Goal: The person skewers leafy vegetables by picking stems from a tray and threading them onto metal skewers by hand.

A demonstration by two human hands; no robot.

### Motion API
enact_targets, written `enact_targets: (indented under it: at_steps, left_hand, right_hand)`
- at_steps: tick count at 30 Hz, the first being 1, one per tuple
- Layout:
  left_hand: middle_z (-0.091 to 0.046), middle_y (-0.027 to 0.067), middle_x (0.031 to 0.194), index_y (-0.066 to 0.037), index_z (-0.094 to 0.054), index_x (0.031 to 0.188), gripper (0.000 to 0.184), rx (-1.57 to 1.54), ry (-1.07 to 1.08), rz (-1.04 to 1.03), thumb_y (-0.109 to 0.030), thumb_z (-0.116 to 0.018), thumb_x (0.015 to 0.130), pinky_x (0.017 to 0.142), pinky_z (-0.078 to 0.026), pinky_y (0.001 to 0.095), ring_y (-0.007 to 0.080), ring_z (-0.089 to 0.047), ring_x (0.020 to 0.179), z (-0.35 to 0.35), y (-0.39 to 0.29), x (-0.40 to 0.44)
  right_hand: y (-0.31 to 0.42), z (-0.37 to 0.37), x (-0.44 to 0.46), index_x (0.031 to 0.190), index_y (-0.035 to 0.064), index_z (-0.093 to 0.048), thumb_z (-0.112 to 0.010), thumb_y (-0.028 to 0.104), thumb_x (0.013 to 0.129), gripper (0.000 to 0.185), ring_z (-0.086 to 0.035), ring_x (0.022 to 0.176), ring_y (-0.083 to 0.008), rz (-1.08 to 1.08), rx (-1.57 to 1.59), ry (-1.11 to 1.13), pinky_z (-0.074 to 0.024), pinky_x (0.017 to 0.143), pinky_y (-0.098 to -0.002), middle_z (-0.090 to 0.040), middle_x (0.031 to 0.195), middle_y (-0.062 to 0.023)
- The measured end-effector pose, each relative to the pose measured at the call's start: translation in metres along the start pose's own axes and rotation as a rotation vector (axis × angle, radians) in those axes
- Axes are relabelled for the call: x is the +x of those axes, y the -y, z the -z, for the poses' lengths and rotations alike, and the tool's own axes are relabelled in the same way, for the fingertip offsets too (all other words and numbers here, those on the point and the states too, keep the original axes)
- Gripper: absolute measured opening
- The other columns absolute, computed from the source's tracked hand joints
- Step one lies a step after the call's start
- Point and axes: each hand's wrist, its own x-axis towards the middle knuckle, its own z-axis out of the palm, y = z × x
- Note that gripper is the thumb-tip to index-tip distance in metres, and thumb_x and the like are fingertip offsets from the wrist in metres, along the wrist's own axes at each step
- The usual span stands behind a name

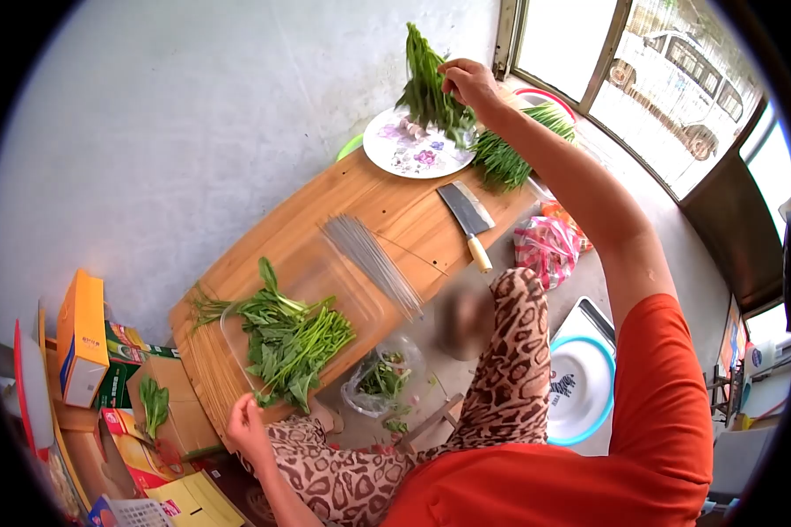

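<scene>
the right hand (471,86) is up high at the far end, its fingers pinched on a bunch of leafy greens (424,83). the leaves hang down over the flowery plate (383,151), left of the thin green stalks (501,158). this looks like the part where the bunch is being moved. it is floppy, so moving it seems to call for a snug but soft pinch. the left hand (250,432) is near the clear tub (312,272), fingers bent; i cannot tell if they hold anything. more greens (290,338) lie in the tub.
</scene>
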Motion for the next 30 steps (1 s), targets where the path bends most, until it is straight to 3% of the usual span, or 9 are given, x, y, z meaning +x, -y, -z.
enact_targets:
  at_steps: [3, 5, 7, 10, 13, 18, 25, 27, 30]
  left_hand:
    - [-0.061, 0.0075, 0.085, 0.003, -0.064, 0.095, 0.012, 0.194, 0.035, -0.152, -0.005, -0.056, 0.089, 0.060, -0.046, 0.0284, 0.0161, -0.059, 0.072, -0.012, -0.014, -0.004]
    - [-0.058, 0.0089, 0.084, 0.002, -0.063, 0.093, 0.010, 0.202, 0.055, -0.108, -0.003, -0.057, 0.088, 0.059, -0.046, 0.0316, 0.0202, -0.059, 0.071, -0.022, -0.018, -0.004]
    - [-0.059, 0.0102, 0.084, 0.002, -0.063, 0.093, 0.009, 0.285, 0.129, -0.112, -0.003, -0.058, 0.087, 0.060, -0.045, 0.0336, 0.0226, -0.059, 0.072, -0.029, -0.014, -0.004]
    - [-0.060, 0.0113, 0.083, 0.002, -0.063, 0.092, 0.009, 0.330, 0.212, -0.134, -0.002, -0.060, 0.084, 0.061, -0.045, 0.0342, 0.0250, -0.059, 0.073, -0.036, -0.028, -0.002]
    - [-0.060, 0.0112, 0.083, 0.002, -0.063, 0.092, 0.009, 0.372, 0.271, -0.135, -0.002, -0.061, 0.084, 0.061, -0.046, 0.0338, 0.0253, -0.060, 0.073, -0.041, -0.028, 0.001]
    - [-0.060, 0.0112, 0.083, 0.002, -0.063, 0.091, 0.009, 0.339, 0.295, -0.092, -0.002, -0.061, 0.084, 0.061, -0.046, 0.0340, 0.0251, -0.060, 0.072, -0.047, -0.030, 0.003]
    - [-0.059, 0.0119, 0.083, 0.001, -0.062, 0.092, 0.009, 0.295, 0.343, -0.121, -0.002, -0.060, 0.084, 0.062, -0.046, 0.0336, 0.0254, -0.059, 0.072, -0.049, -0.023, 0.001]
    - [-0.058, 0.0117, 0.084, 0.001, -0.061, 0.093, 0.009, 0.274, 0.336, -0.230, -0.002, -0.060, 0.084, 0.062, -0.045, 0.0334, 0.0257, -0.058, 0.072, -0.048, -0.023, 0.000]
    - [-0.057, 0.0116, 0.082, 0.001, -0.061, 0.093, 0.009, 0.251, 0.338, -0.242, -0.004, -0.060, 0.085, 0.061, -0.044, 0.0338, 0.0257, -0.057, 0.069, -0.047, -0.026, -0.003]
  right_hand:
    - [-0.058, -0.027, 0.037, 0.105, 0.0019, -0.066, -0.049, 0.014, 0.085, 0.029, -0.061, 0.058, -0.0144, 0.064, -0.260, -0.075, -0.0492, 0.058, -0.0294, -0.069, 0.074, -0.0081]
    - [-0.130, -0.054, 0.050, 0.105, 0.0024, -0.065, -0.051, 0.011, 0.085, 0.026, -0.058, 0.055, -0.0153, 0.149, -0.374, -0.078, -0.0478, 0.052, -0.0291, -0.068, 0.073, -0.0085]
    - [-0.211, -0.077, 0.044, 0.101, 0.0092, -0.068, -0.052, 0.015, 0.083, 0.024, -0.065, 0.065, -0.0259, 0.161, -0.626, -0.106, -0.0519, 0.063, -0.0370, -0.069, 0.077, -0.0121]
    - [-0.265, -0.113, 0.005, 0.100, 0.0152, -0.069, -0.051, 0.019, 0.083, 0.025, -0.064, 0.088, -0.0343, -0.120, -0.747, -0.043, -0.0498, 0.079, -0.0422, -0.067, 0.093, -0.0157]
    - [-0.278, -0.142, -0.021, 0.104, 0.0169, -0.067, -0.048, 0.017, 0.083, 0.028, -0.061, 0.101, -0.0348, -0.202, -0.767, -0.012, -0.0475, 0.085, -0.0432, -0.065, 0.104, -0.0162]
    - [-0.278, -0.159, -0.031, 0.100, 0.0175, -0.067, -0.048, 0.016, 0.084, 0.026, -0.061, 0.098, -0.0338, -0.094, -0.802, 0.032, -0.0479, 0.083, -0.0414, -0.065, 0.102, -0.0143]
    - [-0.270, -0.144, -0.035, 0.096, 0.0120, -0.064, -0.048, 0.015, 0.084, 0.020, -0.060, 0.097, -0.0352, -0.167, -0.966, 0.124, -0.0476, 0.081, -0.0442, -0.062, 0.102, -0.0163]
    - [-0.264, -0.135, -0.046, 0.094, 0.0108, -0.063, -0.047, 0.015, 0.084, 0.019, -0.060, 0.094, -0.0373, 0.057, -0.941, 0.068, -0.0476, 0.079, -0.0465, -0.061, 0.100, -0.0168]
    - [-0.221, -0.127, -0.082, 0.086, 0.0081, -0.060, -0.047, 0.015, 0.085, 0.014, -0.060, 0.089, -0.0384, 0.218, -0.826, 0.271, -0.0478, 0.073, -0.0491, -0.061, 0.094, -0.0164]
